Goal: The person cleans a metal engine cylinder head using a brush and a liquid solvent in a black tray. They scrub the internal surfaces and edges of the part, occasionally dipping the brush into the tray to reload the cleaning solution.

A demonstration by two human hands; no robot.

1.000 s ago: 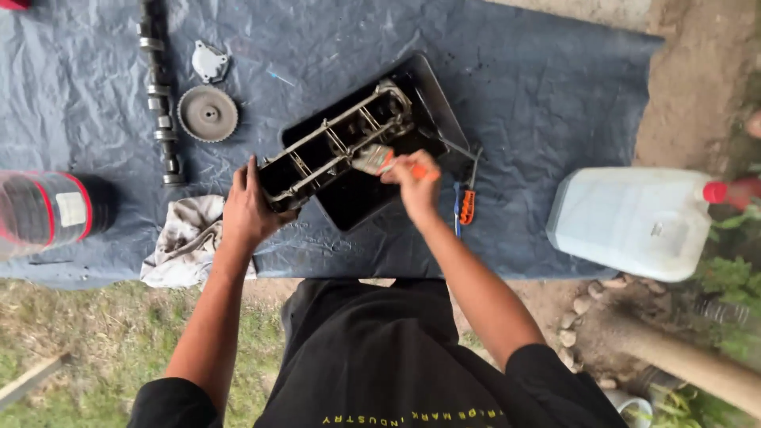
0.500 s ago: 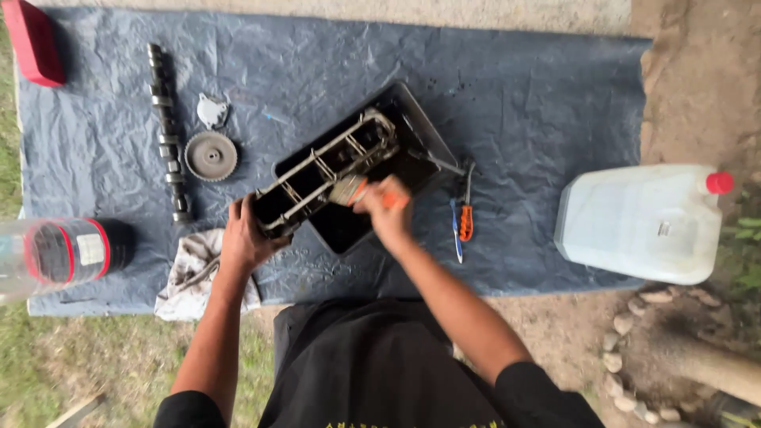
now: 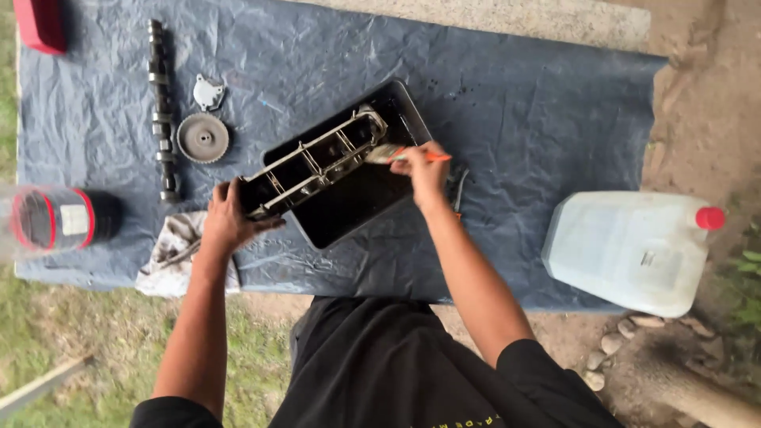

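- The left hand (image 3: 226, 222) has its grip clenched on the near end of a metal ladder-shaped engine frame (image 3: 313, 162), holding it tilted over a black tray (image 3: 412, 119).
- The right hand (image 3: 424, 170) has its grip closed around an orange-handled brush (image 3: 396, 154), whose bristles touch the far end of the frame.
- Half a second ago the right hand sat nearer the middle of the frame; now it has moved to the far end, while the left hand stays on the same near end. The frame and tray lie where they did.
- The tray rests on a blue-grey tarp (image 3: 539, 103) spread over the ground.
- Left of the tray lie a camshaft (image 3: 161, 111), a round toothed sprocket (image 3: 203, 138) and a small metal cover plate (image 3: 208, 92), all well apart from the hands.
- A dirty rag (image 3: 170, 254) lies just beside the left wrist.
- A clear jar with a black and red lid (image 3: 55, 220) lies on its side at the tarp's left edge.
- A white plastic jerry can with a red cap (image 3: 630, 250) lies to the right, half off the tarp.
- A red object (image 3: 40, 24) sits at the top left corner.
- The right forearm hides part of a tool lying beside the tray.
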